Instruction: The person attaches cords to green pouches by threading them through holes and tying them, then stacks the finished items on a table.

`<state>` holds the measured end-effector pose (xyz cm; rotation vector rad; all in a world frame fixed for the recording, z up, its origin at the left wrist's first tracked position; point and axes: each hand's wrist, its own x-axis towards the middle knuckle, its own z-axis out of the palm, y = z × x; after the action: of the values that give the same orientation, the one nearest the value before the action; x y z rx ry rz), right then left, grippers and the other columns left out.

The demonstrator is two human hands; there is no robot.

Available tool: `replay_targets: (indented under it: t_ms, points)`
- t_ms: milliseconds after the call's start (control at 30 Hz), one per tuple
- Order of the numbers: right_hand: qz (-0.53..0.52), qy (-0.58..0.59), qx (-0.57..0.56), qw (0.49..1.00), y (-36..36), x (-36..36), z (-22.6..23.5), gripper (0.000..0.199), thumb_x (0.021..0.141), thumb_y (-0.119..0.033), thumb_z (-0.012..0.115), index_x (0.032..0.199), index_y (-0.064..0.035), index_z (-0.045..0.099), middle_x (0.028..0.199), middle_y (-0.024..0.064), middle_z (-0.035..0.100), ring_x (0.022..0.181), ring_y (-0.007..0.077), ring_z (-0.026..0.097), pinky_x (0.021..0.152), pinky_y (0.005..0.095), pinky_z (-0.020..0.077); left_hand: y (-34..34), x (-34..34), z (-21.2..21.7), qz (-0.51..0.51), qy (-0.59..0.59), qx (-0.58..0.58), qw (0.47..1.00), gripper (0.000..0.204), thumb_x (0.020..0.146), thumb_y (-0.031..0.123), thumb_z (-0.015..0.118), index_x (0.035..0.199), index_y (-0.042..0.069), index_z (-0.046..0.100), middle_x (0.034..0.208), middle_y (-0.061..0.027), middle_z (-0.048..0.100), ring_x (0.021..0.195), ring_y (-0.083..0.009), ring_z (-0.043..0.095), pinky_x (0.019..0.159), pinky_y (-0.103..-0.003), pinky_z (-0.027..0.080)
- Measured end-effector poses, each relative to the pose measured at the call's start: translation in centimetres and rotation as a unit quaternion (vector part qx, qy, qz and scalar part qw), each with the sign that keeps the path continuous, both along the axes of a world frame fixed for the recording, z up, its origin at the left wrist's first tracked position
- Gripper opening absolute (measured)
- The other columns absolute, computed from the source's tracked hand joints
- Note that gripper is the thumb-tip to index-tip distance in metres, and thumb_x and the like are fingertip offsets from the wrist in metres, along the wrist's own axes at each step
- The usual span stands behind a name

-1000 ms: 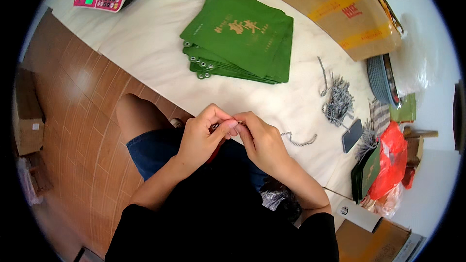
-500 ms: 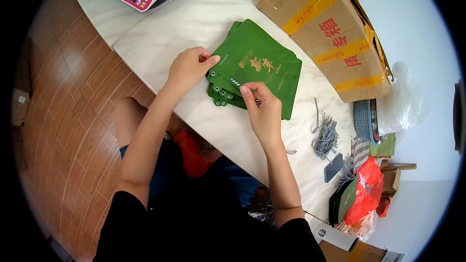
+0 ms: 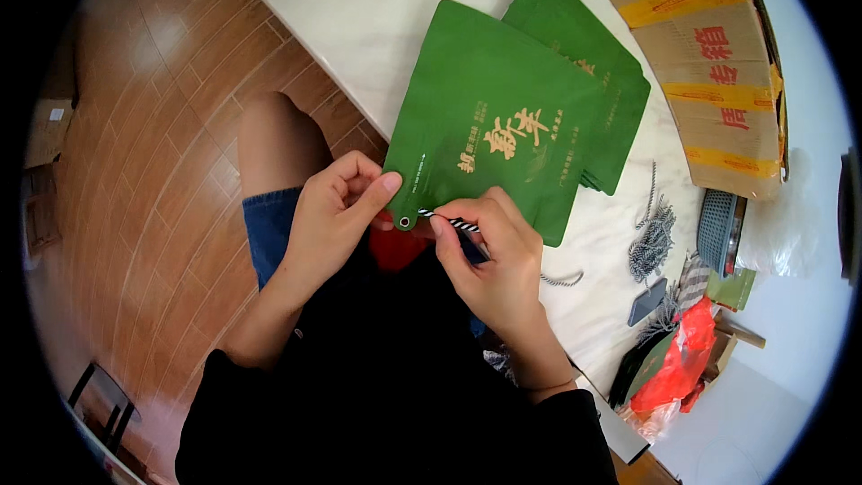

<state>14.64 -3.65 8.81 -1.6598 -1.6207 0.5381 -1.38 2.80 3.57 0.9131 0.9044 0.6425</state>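
Note:
In my left hand (image 3: 337, 207) is the edge of a flat green panel (image 3: 467, 81) with rounded corners and gold lettering, pinched between thumb and fingers. A metal eyelet (image 3: 405, 223) sits in the small tab at its near-left corner. My right hand (image 3: 494, 251) pinches a black-and-white twisted cord (image 3: 462, 225), its free end lying just right of the eyelet and not through it. The panel is tilted over the table's near edge. Behind it, more green panels (image 3: 620, 117) lie stacked on the table, partly covered.
A taped cardboard box (image 3: 660, 49) stands at the far right. Along the right side are a heap of striped cords (image 3: 651, 251), a dark flat device (image 3: 647, 303), a grey basket (image 3: 716, 220) and a red plastic bag (image 3: 678, 355). One loose cord (image 3: 563, 280) lies near the table edge.
One green panel has come off the stack toward me in my left hand. My right hand has brought the cord's end down and left, close to the eyelet. The view has shifted.

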Motion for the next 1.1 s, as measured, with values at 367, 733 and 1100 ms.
replay_targets:
  t_ms: [367, 733, 1100]
  points:
    - [0.055, -0.018, -0.025, 0.998, 0.5, -0.7, -0.5, 0.017, 0.070, 0.001, 0.068, 0.076, -0.0030, 0.053, 0.073, 0.0079, 0.053, 0.054, 0.0236, 0.056, 0.048, 0.0322, 0.0462, 0.1, -0.3, 0.3, -0.021, -0.069, -0.062, 0.995, 0.030, 0.099, 0.028, 0.042, 0.097, 0.002, 0.054, 0.085, -0.0029, 0.060, 0.075, -0.0090, 0.059, 0.064, -0.022, 0.051]
    - [0.050, -0.003, -0.075, 0.996, 1.2, -0.9, 0.3, 0.017, 0.072, -0.001, 0.066, 0.076, -0.0035, 0.050, 0.072, 0.0077, 0.050, 0.055, 0.0251, 0.056, 0.047, 0.0349, 0.0451, -0.3, -0.4, 0.7, -0.035, -0.059, -0.043, 0.997, 0.025, 0.100, 0.021, 0.039, 0.097, 0.001, 0.054, 0.083, -0.0021, 0.058, 0.076, -0.0069, 0.057, 0.069, -0.022, 0.052]
    - [0.052, -0.024, -0.051, 0.997, 1.0, -0.8, 0.2, 0.017, 0.069, -0.002, 0.066, 0.075, -0.0037, 0.050, 0.072, 0.0085, 0.051, 0.061, 0.0272, 0.056, 0.051, 0.0370, 0.0448, -0.5, -0.3, 0.7, -0.050, -0.049, -0.003, 0.998, 0.021, 0.099, 0.018, 0.042, 0.097, 0.000, 0.054, 0.085, -0.0030, 0.059, 0.079, -0.0072, 0.058, 0.071, -0.022, 0.051]
